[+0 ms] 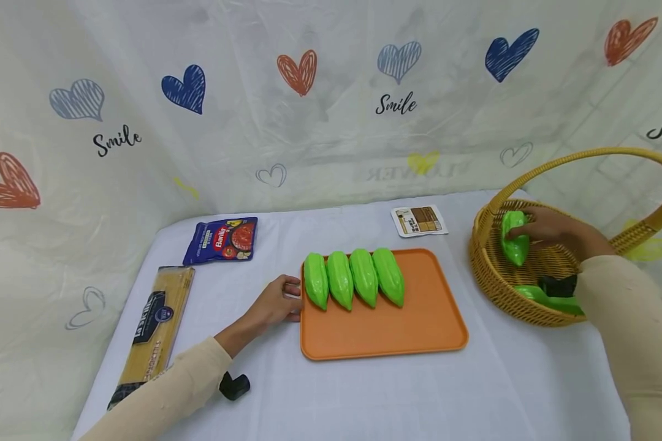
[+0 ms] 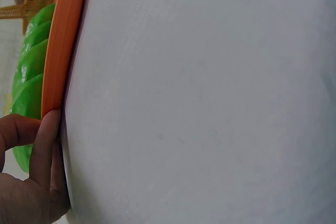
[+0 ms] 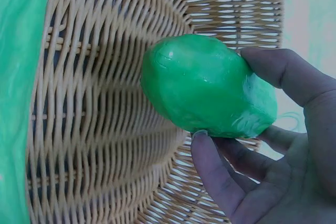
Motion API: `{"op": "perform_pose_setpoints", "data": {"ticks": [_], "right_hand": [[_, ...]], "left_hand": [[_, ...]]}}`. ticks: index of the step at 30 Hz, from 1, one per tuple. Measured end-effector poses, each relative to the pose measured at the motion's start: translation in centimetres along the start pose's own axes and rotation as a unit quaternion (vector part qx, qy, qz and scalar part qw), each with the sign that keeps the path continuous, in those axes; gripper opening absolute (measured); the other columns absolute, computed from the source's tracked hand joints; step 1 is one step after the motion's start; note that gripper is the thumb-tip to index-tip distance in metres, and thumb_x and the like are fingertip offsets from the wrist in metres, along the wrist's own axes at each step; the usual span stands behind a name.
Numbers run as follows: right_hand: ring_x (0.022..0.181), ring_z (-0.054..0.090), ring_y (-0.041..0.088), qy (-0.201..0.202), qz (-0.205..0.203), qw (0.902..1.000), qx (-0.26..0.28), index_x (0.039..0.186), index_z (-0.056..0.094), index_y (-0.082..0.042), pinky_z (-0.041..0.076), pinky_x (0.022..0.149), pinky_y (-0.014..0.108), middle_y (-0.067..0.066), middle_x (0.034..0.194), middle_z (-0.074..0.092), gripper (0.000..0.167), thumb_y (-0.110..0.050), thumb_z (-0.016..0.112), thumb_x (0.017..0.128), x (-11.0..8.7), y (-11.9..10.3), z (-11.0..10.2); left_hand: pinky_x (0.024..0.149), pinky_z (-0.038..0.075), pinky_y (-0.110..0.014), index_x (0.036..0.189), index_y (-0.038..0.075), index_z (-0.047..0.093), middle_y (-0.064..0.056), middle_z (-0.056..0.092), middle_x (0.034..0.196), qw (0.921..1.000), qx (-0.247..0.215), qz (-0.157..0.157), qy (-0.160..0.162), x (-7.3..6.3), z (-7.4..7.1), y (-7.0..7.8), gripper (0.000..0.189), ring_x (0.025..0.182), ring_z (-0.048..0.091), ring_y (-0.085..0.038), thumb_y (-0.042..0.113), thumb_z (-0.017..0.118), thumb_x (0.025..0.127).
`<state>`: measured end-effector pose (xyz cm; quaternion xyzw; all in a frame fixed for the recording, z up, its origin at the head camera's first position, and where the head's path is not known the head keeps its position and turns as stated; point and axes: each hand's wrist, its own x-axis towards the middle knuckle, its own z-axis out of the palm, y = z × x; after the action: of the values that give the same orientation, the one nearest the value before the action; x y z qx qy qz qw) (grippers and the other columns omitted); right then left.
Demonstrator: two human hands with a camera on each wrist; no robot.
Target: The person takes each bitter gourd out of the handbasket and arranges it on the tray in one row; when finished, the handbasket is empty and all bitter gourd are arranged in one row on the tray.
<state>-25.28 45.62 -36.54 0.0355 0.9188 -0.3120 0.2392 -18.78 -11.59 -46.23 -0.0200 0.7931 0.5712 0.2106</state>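
Observation:
On the white-covered table, an orange tray (image 1: 380, 331) carries several glossy green pointed fruits (image 1: 339, 278), side by side along its back left. My left hand (image 1: 278, 302) pinches the tray's left rim between thumb and fingers, as the left wrist view also shows. Over at the right, my right hand (image 1: 546, 226) reaches into a wicker basket (image 1: 488, 278) and grips another green fruit (image 3: 205, 85). Thumb and fingers lie on opposite sides of this fruit in the right wrist view. Another green fruit (image 1: 548, 300) lies lower in the basket, partly hidden by the right sleeve.
At the left are a blue Barilla pouch (image 1: 220, 240) and a long pasta pack (image 1: 157, 324), partly behind the left sleeve. A small black object (image 1: 235, 386) lies near that sleeve. A white-and-brown packet (image 1: 419, 220) sits behind the tray. The basket's handle (image 1: 579, 158) arches high.

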Motion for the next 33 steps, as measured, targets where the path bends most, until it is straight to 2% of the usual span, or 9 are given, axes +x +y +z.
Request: {"op": "perform_pose_setpoints", "data": {"ticks": [6,10,12,15,23,28,33], "right_hand": [[0.133,0.034,0.061,-0.015,-0.033,0.9993,0.007,0.154,-0.011,0.011,0.057,0.096,0.056,0.045,0.149,0.017,0.098,-0.033,0.059,0.101,-0.9,-0.3,-0.2],[0.124,0.048,0.059,-0.024,-0.034,0.9991,-0.002,0.152,-0.012,0.012,0.06,0.091,0.053,0.048,0.146,0.022,0.096,-0.032,0.057,0.101,-1.3,-0.3,-0.3],[0.117,0.056,0.053,-0.029,-0.035,0.999,0.0,0.152,-0.011,0.013,0.061,0.09,0.052,0.047,0.143,0.028,0.095,-0.03,0.057,0.102,-1.4,-0.1,-0.3],[0.114,0.06,0.047,-0.028,-0.034,0.999,0.004,0.153,-0.011,0.012,0.061,0.09,0.051,0.046,0.143,0.03,0.097,-0.031,0.058,0.101,-1.6,0.0,-0.3],[0.13,0.04,0.061,-0.033,-0.048,0.9983,0.0,0.154,-0.012,0.01,0.059,0.092,0.054,0.049,0.148,0.015,0.098,-0.033,0.058,0.101,-2.5,0.1,-0.3],[0.131,0.038,0.06,-0.041,-0.064,0.9971,-0.003,0.155,-0.007,0.01,0.059,0.091,0.055,0.047,0.151,0.007,0.095,-0.032,0.058,0.1,-3.2,-0.1,-0.1],[0.13,0.038,0.062,-0.048,-0.08,0.9955,-0.016,0.154,-0.007,0.011,0.06,0.09,0.055,0.048,0.149,0.011,0.092,-0.029,0.057,0.101,-3.9,-0.5,0.1]], "left_hand": [[0.07,0.065,-0.033,0.137,0.001,0.048,-0.016,0.055,0.119,1.0,0.006,-0.001,0.001,0.0,0.0,-0.1,0.056,0.095,0.064,-0.023,0.001,0.069,0.086],[0.07,0.065,-0.033,0.137,0.001,0.048,-0.016,0.054,0.119,1.0,0.004,-0.001,0.0,0.0,0.0,-0.1,0.056,0.095,0.064,-0.023,0.0,0.069,0.086],[0.069,0.065,-0.033,0.137,0.001,0.048,-0.016,0.054,0.119,1.0,0.004,-0.001,0.0,-0.1,0.0,-0.1,0.056,0.095,0.064,-0.023,0.0,0.069,0.085],[0.069,0.065,-0.032,0.137,0.001,0.048,-0.016,0.055,0.119,1.0,0.004,-0.001,0.0,-0.1,0.0,-0.1,0.056,0.094,0.064,-0.022,0.0,0.068,0.085],[0.07,0.065,-0.032,0.137,0.0,0.048,-0.016,0.054,0.12,1.0,0.009,0.003,-0.001,-0.2,0.0,0.0,0.056,0.097,0.064,-0.023,0.001,0.069,0.085],[0.07,0.065,-0.032,0.138,0.001,0.048,-0.015,0.055,0.12,0.9999,0.014,-0.003,0.001,-0.3,0.0,0.1,0.056,0.1,0.065,-0.023,0.001,0.07,0.086],[0.07,0.065,-0.031,0.138,0.002,0.048,-0.015,0.054,0.12,0.9999,0.011,-0.005,-0.001,-0.1,0.0,0.0,0.056,0.101,0.065,-0.023,0.002,0.07,0.086]]}}
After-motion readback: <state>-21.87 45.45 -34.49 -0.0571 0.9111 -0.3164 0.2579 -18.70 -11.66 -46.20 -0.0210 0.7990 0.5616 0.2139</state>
